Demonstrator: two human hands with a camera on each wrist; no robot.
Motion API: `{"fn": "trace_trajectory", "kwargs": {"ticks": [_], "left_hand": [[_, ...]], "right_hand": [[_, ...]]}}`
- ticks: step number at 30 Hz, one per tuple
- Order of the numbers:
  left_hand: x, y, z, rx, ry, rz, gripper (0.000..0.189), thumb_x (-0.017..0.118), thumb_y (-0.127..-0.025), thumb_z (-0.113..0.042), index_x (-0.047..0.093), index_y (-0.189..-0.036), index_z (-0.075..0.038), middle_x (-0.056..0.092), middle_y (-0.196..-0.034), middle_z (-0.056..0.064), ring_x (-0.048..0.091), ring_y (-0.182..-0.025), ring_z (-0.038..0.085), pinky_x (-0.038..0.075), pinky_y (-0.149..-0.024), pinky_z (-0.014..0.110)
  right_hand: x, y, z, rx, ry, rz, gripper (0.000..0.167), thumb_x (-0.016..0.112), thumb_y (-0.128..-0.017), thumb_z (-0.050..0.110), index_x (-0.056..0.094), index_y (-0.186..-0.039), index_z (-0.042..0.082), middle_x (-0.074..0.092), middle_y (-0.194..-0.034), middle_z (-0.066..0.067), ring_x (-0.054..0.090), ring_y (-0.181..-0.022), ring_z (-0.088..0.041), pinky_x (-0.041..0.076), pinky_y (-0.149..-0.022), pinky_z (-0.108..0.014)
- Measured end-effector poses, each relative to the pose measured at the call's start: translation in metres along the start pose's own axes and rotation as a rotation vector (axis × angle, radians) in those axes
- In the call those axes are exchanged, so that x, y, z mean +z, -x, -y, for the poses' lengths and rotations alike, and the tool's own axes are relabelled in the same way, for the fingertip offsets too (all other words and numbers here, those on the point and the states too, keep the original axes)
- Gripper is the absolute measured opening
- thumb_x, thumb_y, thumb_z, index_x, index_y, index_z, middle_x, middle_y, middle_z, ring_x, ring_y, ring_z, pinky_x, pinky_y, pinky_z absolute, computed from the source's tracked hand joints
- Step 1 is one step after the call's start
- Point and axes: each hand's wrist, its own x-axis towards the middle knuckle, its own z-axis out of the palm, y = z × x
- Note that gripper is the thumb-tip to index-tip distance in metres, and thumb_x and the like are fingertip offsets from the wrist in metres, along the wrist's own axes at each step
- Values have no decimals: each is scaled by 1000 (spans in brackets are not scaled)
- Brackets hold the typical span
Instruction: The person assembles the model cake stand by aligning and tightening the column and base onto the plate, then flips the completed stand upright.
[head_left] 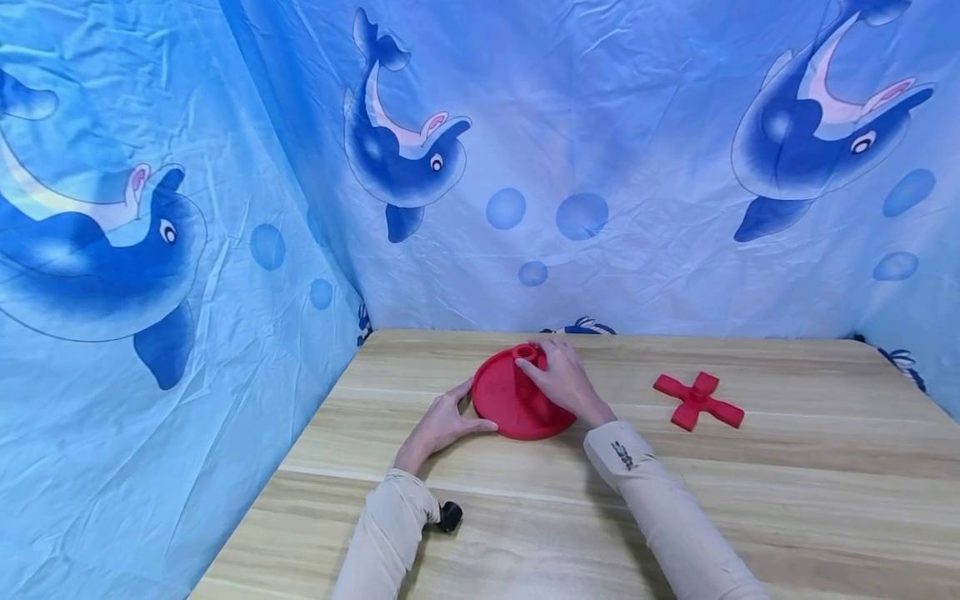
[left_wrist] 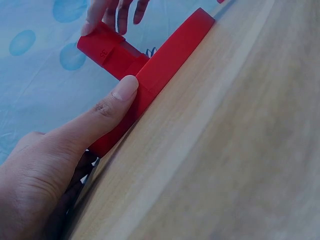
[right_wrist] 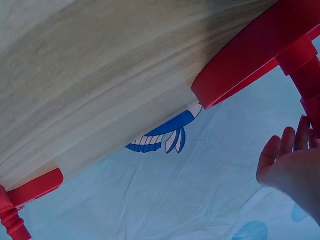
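Shallow round red dish (head_left: 495, 402) with a raised rim, lying flat on the wood-grained surface (head_left: 525, 529). Within it stands a red post (left_wrist: 106, 54), upright, its top a hollow ring. The grip of the left hand (head_left: 441, 423) holds the dish, thumb at the near rim, fingers along the left; that of the right hand (head_left: 562, 379) is closed about the post's upper end. To the right, apart from both, lies a red four-armed cross (head_left: 697, 398).
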Motion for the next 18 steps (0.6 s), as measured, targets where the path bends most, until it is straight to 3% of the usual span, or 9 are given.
{"fn": "trace_trajectory", "kwargs": {"ticks": [7, 12, 18], "left_hand": [[0, 0, 0, -1, -2, 3, 102, 88, -79, -52, 40, -161, -14, 47, -158, 9, 40, -146, 31, 40, -114, 51], [-1, 0, -1, 6, -1, -3, 101, 88, -80, -51, 41, -160, -12, 47, -157, 11, 41, -146, 32, 40, -114, 52], [-1, 0, -1, 5, -10, -3, 102, 88, -79, -52, 40, -161, -13, 47, -157, 10, 41, -145, 31, 39, -114, 52]], "right_hand": [[-1, 0, -1, 21, -1, 16, 59, 75, -96, 25, 55, -148, 5, 54, -143, -18, 43, -135, -37, 56, -93, -57], [-1, -1, -1, -30, -4, 6, 54, 74, -97, 23, 58, -144, 3, 56, -142, -17, 47, -133, -36, 52, -100, -57], [-1, -1, -1, -17, -13, -5, 57, 77, -95, 28, 59, -142, 1, 59, -137, -19, 44, -135, -38, 48, -103, -61]]}}
